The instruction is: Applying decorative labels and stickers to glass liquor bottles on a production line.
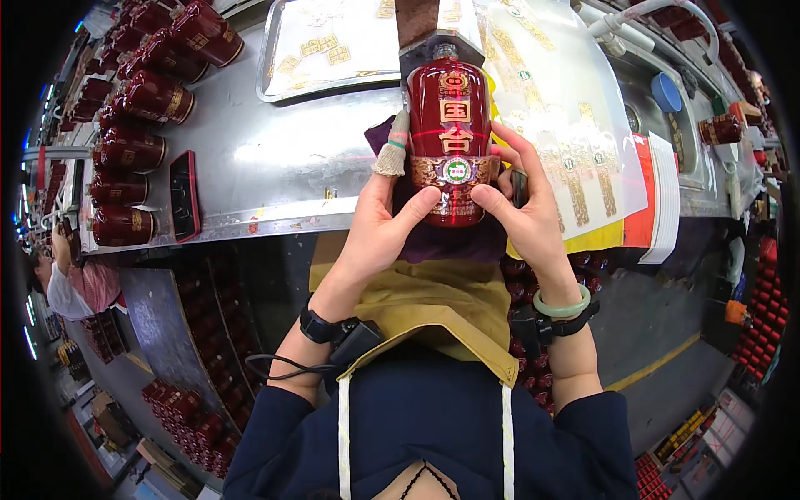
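A glossy dark-red bottle (454, 87) with gold characters and a gold band around its lower part is at the table's front edge, its base toward me. My left hand (377, 227) grips its left side, thumb on the lower front; a pale cloth-like finger cover (390, 158) is on one finger. From the right, my right hand (535, 223) holds the bottle with its thumb beside the round green-and-white emblem (457, 171). A small dark object (519, 188) shows among the right fingers; its kind is unclear. Purple cloth (471, 242) lies under the bottle's near end.
Several red bottles (133, 150) line the table's left side beside a phone in a red case (185, 196). A metal tray (271, 50) holds gold decals. Right of the bottle lies a translucent sheet (621, 167) with gold decals, near a blue cup (666, 92) by the sink.
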Demonstrator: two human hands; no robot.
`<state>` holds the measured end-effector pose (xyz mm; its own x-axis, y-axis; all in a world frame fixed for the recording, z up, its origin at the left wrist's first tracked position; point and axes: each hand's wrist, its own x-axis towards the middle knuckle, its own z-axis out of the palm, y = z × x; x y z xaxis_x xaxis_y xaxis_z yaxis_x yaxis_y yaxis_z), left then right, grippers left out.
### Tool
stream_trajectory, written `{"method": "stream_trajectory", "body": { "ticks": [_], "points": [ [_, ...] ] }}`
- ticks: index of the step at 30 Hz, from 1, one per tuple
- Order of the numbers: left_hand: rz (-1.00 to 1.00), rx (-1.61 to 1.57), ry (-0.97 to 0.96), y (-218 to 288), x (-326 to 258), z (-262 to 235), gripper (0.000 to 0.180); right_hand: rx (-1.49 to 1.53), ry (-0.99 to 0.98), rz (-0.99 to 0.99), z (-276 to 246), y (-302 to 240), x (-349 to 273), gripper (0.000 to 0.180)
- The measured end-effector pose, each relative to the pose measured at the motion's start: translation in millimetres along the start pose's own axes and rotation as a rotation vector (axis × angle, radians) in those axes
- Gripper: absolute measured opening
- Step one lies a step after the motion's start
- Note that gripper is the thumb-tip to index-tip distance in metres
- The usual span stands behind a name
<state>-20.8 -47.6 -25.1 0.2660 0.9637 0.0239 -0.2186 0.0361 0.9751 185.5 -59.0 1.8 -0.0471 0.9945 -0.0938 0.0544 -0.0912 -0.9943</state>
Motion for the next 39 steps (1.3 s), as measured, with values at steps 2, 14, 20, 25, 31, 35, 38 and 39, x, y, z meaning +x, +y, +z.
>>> {"method": "stream_trajectory", "body": {
  "ticks": [2, 14, 20, 25, 31, 35, 38, 39],
  "points": [
    [0.055, -0.001, 0.037, -4, 0, 0, 0.079, -0.051, -0.011, -0.001, -2, 0, -1, 0.073],
    [0.562, 1.195, 0.106, -9, -38, 0, 0.071, 0.006, 0.266, -0.160, 7, -18, -21, 0.035],
    [0.529, 1.176, 0.069, -17, -45, -6, 0.085, -0.336, 0.354, -0.146, 2, 3, -40, 0.020],
    [0.648, 1.260, 0.075, -9, -35, 10, 0.060, -0.171, 0.388, -0.060, -8, -9, -42, 0.022],
    [0.620, 1.119, 0.174, -3, -15, 24, 0.074, -0.038, 0.329, -0.073, -10, -13, -30, 0.025],
    [0.562, 1.042, 0.128, 3, -10, 0, 0.081, -0.064, 0.294, -0.115, -5, -23, -23, 0.025],
    [0.533, 1.039, 0.128, -1, -12, -7, 0.083, -0.128, 0.277, -0.151, 3, -23, -16, 0.031],
    [0.522, 1.040, 0.154, -1, -13, -5, 0.083, -0.233, 0.274, -0.149, 4, -23, -12, 0.036]
  ]
}}
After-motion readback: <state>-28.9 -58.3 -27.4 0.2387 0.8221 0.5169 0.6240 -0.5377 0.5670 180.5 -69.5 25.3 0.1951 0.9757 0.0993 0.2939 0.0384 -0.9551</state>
